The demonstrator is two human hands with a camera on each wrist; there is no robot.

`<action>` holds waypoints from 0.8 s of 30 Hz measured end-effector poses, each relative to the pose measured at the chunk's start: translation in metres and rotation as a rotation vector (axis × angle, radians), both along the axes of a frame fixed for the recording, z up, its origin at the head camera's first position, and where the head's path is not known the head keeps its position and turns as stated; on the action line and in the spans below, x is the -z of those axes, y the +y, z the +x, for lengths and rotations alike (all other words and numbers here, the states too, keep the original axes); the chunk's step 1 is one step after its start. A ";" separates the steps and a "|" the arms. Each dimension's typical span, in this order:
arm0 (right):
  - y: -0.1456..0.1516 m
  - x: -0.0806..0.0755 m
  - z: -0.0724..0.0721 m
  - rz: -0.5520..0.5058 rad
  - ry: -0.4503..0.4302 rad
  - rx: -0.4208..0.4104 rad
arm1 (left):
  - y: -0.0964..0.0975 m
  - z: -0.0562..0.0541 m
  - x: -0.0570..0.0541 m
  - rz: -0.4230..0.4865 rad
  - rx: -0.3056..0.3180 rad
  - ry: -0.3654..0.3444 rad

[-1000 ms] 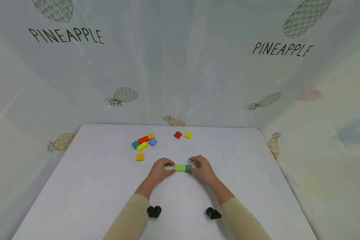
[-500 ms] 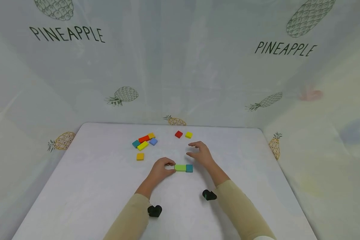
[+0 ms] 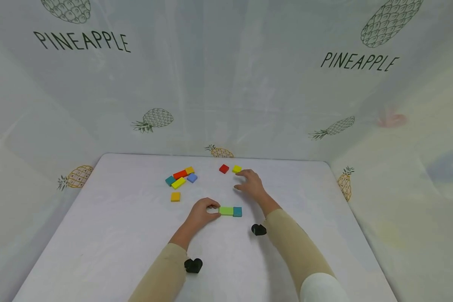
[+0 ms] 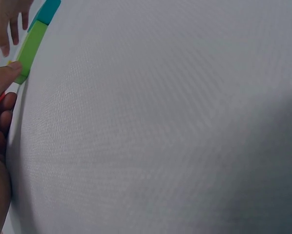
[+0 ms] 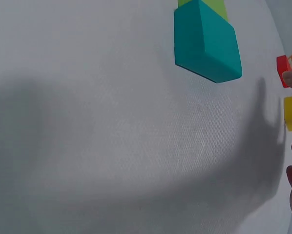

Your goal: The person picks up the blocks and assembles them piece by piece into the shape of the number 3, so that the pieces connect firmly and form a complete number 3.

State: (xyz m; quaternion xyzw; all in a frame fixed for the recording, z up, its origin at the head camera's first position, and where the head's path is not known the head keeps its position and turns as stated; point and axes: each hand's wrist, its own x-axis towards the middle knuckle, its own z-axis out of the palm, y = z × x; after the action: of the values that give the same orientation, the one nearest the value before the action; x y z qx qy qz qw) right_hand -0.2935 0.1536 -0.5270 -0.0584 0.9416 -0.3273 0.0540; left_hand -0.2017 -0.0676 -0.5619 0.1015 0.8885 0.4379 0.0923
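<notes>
My left hand point(image 3: 203, 212) pinches the left end of a light green block point(image 3: 226, 211), its thumb point(image 4: 9, 70) showing on that end in the left wrist view. Flush against the green block's right end is a teal block point(image 3: 237, 212), which no hand touches; it looms large in the right wrist view as a teal block point(image 5: 207, 44). Farther back, my right hand point(image 3: 252, 184) hovers with fingers spread and holds nothing. Its fingertips are just in front of a small yellow block point(image 3: 236, 168) and partly overlap it in the head view. A red block point(image 3: 224, 168) lies left of that yellow one.
At the back left, a loose cluster holds a red block point(image 3: 180, 174), a long yellow block point(image 3: 178, 183), a blue block point(image 3: 192, 178), a teal block point(image 3: 170, 180) and an orange block point(image 3: 189, 170). Another orange block point(image 3: 175, 196) lies nearer. A pineapple-print curtain point(image 3: 226, 84) hangs behind the white table point(image 3: 98, 235).
My right hand has let go of the teal block and moved back toward the small yellow block. The left hand stays at the green block's left end.
</notes>
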 end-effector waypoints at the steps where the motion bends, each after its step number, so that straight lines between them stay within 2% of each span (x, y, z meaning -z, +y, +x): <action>1: 0.000 0.001 -0.003 0.018 -0.006 -0.003 | 0.000 0.000 0.000 0.002 -0.003 -0.002; 6: -0.002 0.007 -0.016 0.099 -0.026 -0.015 | 0.000 0.001 -0.002 0.010 -0.002 0.001; 12: -0.003 0.010 -0.028 0.135 -0.036 -0.028 | -0.001 0.001 0.000 0.007 0.005 0.017; 19: -0.009 0.010 -0.038 0.209 -0.045 -0.036 | -0.001 0.001 0.001 0.000 0.012 0.025; 24: -0.011 0.005 -0.042 0.216 -0.076 -0.008 | -0.001 0.000 0.001 0.002 0.010 0.024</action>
State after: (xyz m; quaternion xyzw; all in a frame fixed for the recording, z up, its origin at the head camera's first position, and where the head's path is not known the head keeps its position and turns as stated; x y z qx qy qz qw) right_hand -0.3354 0.1427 -0.5322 -0.0438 0.9684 -0.2256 0.0969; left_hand -0.2017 -0.0683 -0.5625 0.1111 0.8886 0.4371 0.0836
